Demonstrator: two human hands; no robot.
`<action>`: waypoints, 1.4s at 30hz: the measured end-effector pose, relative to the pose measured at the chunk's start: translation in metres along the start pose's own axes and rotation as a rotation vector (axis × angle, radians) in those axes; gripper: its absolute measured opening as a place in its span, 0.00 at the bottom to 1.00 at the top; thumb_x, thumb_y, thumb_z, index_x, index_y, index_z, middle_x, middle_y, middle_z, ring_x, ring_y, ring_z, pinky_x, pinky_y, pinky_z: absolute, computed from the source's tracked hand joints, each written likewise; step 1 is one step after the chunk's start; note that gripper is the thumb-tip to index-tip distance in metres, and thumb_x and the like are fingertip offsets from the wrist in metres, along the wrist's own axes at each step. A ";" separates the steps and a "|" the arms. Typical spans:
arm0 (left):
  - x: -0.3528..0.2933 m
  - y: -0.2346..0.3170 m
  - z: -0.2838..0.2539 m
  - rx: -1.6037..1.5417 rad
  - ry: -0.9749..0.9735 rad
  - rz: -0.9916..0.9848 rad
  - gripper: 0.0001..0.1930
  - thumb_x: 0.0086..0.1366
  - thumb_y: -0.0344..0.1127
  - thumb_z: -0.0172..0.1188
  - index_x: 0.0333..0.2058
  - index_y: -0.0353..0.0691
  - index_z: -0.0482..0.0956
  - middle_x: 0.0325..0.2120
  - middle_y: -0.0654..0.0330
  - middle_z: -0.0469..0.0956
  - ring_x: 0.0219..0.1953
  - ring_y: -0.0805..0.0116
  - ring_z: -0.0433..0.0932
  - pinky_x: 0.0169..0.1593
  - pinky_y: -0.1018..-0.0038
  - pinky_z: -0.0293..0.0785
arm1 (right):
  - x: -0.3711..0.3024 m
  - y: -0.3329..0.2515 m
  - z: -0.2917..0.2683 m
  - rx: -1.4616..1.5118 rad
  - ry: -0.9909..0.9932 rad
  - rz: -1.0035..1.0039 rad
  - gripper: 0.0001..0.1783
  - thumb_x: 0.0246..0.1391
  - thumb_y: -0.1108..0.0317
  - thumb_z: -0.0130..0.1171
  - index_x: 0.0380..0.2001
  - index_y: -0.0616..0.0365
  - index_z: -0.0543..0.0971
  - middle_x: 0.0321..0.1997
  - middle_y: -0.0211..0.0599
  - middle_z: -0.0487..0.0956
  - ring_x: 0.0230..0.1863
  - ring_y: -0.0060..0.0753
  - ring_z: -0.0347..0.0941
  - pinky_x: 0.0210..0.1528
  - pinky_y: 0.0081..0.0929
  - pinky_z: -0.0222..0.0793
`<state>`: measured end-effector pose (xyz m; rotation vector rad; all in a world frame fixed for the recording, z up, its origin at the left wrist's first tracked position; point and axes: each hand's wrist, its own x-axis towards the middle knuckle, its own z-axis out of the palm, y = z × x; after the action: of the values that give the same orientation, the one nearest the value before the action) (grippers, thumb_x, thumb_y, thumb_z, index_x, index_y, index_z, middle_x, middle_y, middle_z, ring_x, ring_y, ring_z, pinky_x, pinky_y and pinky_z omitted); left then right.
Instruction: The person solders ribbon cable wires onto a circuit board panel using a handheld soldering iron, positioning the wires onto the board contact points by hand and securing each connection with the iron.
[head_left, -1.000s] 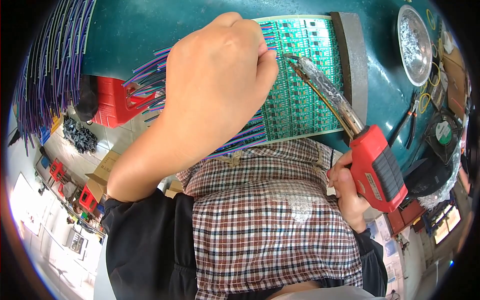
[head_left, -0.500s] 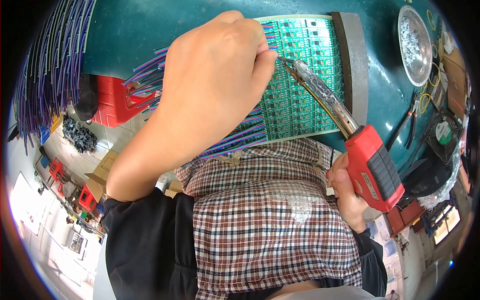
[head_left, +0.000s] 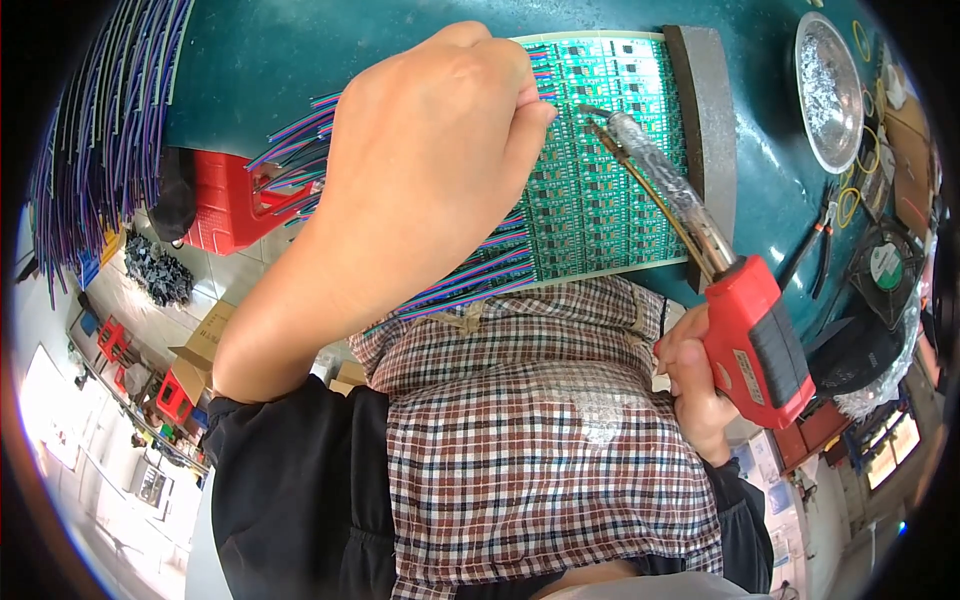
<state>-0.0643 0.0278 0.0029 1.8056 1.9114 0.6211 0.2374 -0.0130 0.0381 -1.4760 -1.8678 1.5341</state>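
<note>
On the teal table [head_left: 270, 105], the green circuit-board panel [head_left: 600, 190] lies at upper centre, right edge by a dark bar [head_left: 708, 120], multicoloured wires [head_left: 490, 275] fanning off its left side. Left hand [head_left: 430, 165] arches over those wires, thumb and finger pressed together near the panel's upper left; can't tell what's between them — hidden by the hand. Right hand [head_left: 700, 385] is wrapped round the red grip of a soldering iron [head_left: 752, 335]; thin brass-coloured tube [head_left: 660, 195] alongside the barrel. Iron tip [head_left: 588, 109] sits over the board just right of the left thumb, apart from it; contact with the board unclear. Reads as wire-to-pad soldering. To do it well: seat the wire end flat on its pad first, then bring the tip in from the right, low angle, heating pad and wire together. Short dwell, small solder dose; pads look tightly packed, so bridging is the main risk. Hold the wire dead still till the joint sets. Thumb well clear of the tip — that gap is tight.
</note>
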 end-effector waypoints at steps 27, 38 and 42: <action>0.061 -0.018 -0.027 -0.141 0.040 -0.114 0.08 0.58 0.29 0.69 0.33 0.37 0.78 0.27 0.55 0.75 0.34 0.53 0.77 0.40 0.63 0.73 | 0.044 -0.008 -0.023 0.155 0.880 -0.102 0.13 0.64 0.74 0.54 0.50 0.71 0.73 0.21 0.29 0.67 0.14 0.15 0.54 0.21 0.20 0.58; 0.068 -0.027 -0.031 -0.011 -0.072 -0.077 0.06 0.63 0.31 0.64 0.32 0.34 0.77 0.33 0.50 0.76 0.39 0.51 0.77 0.45 0.62 0.72 | 0.028 -0.009 -0.010 0.222 0.770 -0.210 0.15 0.65 0.72 0.53 0.52 0.70 0.72 0.22 0.33 0.68 0.15 0.15 0.53 0.22 0.21 0.60; 0.069 -0.026 -0.027 -0.010 -0.060 -0.052 0.07 0.64 0.31 0.63 0.32 0.34 0.77 0.33 0.50 0.76 0.39 0.50 0.77 0.45 0.62 0.72 | 0.024 -0.009 -0.007 0.247 0.706 -0.176 0.16 0.65 0.71 0.54 0.52 0.69 0.71 0.24 0.33 0.69 0.16 0.16 0.55 0.24 0.22 0.60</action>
<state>-0.1048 0.0945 0.0091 1.7429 1.9058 0.5517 0.2283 0.0116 0.0397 -1.4355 -1.2975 0.9393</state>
